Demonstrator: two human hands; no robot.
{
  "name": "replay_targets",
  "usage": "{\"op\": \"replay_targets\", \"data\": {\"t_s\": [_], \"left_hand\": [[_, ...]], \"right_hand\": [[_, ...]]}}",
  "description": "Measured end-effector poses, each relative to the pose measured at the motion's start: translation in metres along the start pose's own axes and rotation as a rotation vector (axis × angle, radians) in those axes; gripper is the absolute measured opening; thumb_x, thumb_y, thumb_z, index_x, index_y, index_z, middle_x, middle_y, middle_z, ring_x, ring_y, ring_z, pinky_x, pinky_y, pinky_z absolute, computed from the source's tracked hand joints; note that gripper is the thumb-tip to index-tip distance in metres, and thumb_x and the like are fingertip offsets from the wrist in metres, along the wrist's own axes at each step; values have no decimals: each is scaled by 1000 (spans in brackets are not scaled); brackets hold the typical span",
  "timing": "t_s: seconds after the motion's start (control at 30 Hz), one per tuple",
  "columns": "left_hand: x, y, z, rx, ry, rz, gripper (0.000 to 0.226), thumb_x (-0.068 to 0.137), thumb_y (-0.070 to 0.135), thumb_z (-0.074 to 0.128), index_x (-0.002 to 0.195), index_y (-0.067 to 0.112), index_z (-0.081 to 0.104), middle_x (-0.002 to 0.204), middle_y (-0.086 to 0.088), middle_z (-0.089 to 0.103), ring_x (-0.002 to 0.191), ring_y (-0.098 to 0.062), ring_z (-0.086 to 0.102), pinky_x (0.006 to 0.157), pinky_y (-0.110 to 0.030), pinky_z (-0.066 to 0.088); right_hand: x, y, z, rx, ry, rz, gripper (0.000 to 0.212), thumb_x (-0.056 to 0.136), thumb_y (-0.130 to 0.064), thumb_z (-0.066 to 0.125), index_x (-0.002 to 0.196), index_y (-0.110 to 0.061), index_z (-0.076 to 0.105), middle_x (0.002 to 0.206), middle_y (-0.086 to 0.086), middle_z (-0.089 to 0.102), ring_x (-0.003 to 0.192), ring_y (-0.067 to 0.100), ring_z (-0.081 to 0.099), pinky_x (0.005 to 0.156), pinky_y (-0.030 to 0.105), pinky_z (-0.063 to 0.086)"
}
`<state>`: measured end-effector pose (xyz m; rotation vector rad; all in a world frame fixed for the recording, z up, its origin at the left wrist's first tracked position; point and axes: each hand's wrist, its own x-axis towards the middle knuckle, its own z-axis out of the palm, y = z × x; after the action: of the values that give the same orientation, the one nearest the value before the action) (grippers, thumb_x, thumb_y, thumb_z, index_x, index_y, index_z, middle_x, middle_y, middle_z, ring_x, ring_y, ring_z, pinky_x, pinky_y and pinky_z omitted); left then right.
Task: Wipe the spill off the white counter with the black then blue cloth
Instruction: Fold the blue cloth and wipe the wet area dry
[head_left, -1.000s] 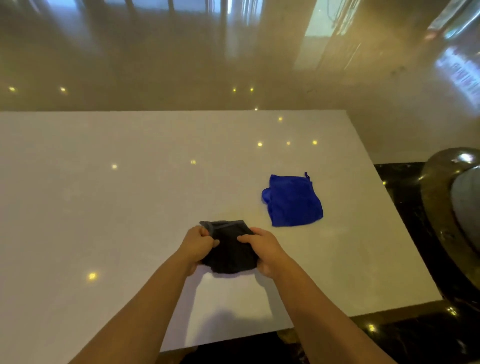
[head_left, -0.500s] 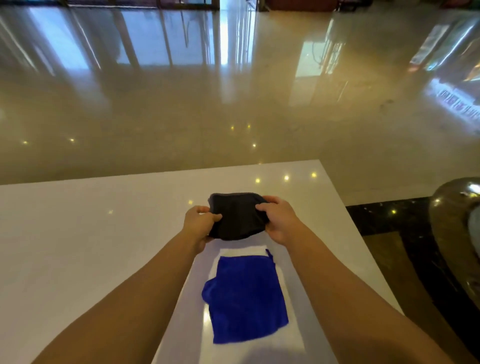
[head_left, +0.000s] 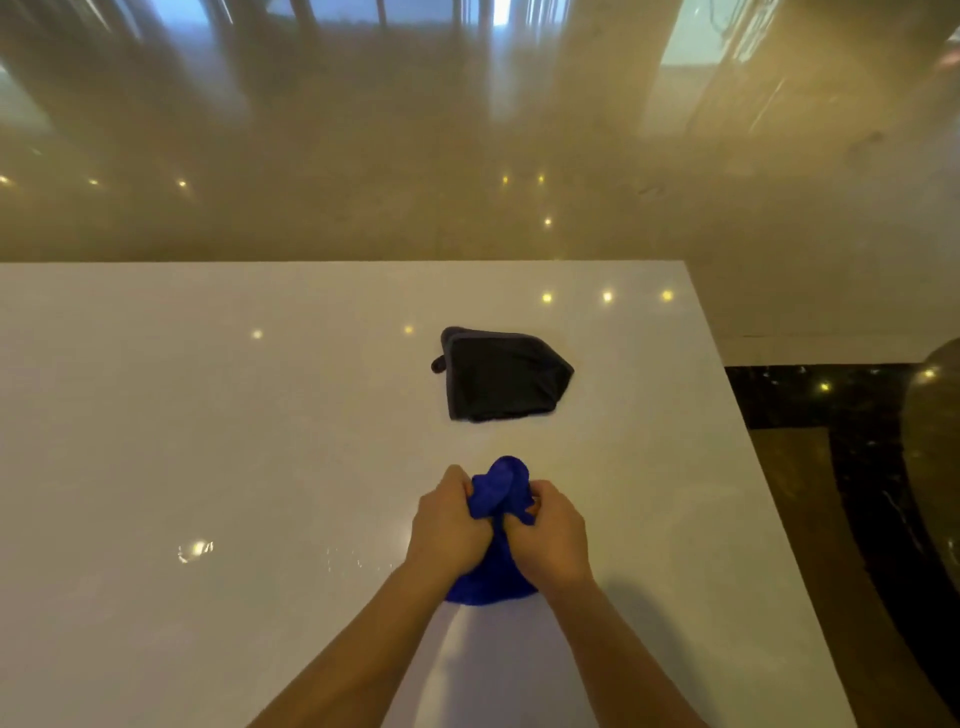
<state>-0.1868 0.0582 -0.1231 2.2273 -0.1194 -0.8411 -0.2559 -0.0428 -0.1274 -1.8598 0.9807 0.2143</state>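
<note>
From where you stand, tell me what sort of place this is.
Probably a hotel or office lobby, though that is a guess. A glossy white counter faces a wide polished stone floor that mirrors tall windows and ceiling spotlights, with dark marble trim at the right.

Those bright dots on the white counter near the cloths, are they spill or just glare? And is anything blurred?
Head view: the small yellow dots on the white counter look like ceiling-light reflections, not liquid; faint wet streaks glint left of the left hand. The floor beyond is smeared by motion blur. Both hands, right hand included, the blue cloth and the black cloth are fairly sharp; arm shadows fall toward the camera.
</note>
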Motion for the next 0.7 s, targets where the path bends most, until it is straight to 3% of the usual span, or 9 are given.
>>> {"op": "replay_targets", "data": {"t_s": [0.07,0.13,0.27,0.37,0.43,0.5,0.57,0.63,0.7], "left_hand": [[-10,-9,-28,-206,-75,-81,18,85,11,63,90,19,48,89,-5,65,80,-18,62,66,-26,50],[-21,-26,-66,-456,-132,-151,26,82,12,71,102,16,55,100,-10,70,92,-28,69,73,-36,58],[-47,-95,-157,-720,-88,-151,46,70,26,84,109,24,62,104,-5,75,87,-25,75,67,-36,60],[-50,-142,-193,-469,-27,-167,61,75,37,81,127,26,51,122,-2,64,101,-22,68,75,-35,56],[-48,-180,-216,-133,160,-125,71,79,45,75,139,23,44,137,-4,53,119,-25,55,91,-36,48],[-53,-219,-238,122,453,-93,74,83,53,66,145,20,40,153,-9,40,138,-32,38,108,-45,36],[-62,-259,-258,286,601,-198,82,87,65,49,153,20,28,163,-12,20,149,-36,17,116,-53,21],[-70,-292,-265,427,597,-289,88,87,74,24,157,23,12,166,-13,3,152,-36,0,119,-55,9],[-70,-319,-264,532,540,-306,87,87,75,10,158,25,0,166,-14,-7,152,-35,-11,121,-55,2]], "right_hand": [[-14,-15,6,51,-8,-8,20,92,-2,58,101,-20,58,92,6,67,88,28,66,85,44,59],[-28,-29,10,160,-61,-24,25,94,-3,59,106,-24,61,102,6,68,94,25,68,85,45,61],[-54,-72,63,258,-226,-66,32,98,-14,65,108,-44,59,115,-13,64,100,11,65,70,23,60],[-63,-86,120,-33,-59,-148,44,98,-16,65,136,-34,51,138,-2,55,111,11,59,86,22,54],[-76,-85,162,-297,100,-358,54,99,-33,60,149,-26,43,150,1,46,132,20,50,105,29,43],[-85,-77,202,-616,-61,-631,64,99,-57,42,157,-32,30,165,2,30,151,30,29,122,43,22],[-76,-71,235,-948,-268,-803,75,95,-75,21,162,-42,8,174,0,1,159,37,-4,125,61,-4],[-43,-75,237,-1117,-348,-1045,77,95,-77,19,162,-42,3,174,-1,-4,158,37,-12,123,65,-6],[8,-95,230,-1196,-316,-1201,73,97,-72,24,162,-41,9,174,-2,5,159,35,-4,124,64,-2]]}}
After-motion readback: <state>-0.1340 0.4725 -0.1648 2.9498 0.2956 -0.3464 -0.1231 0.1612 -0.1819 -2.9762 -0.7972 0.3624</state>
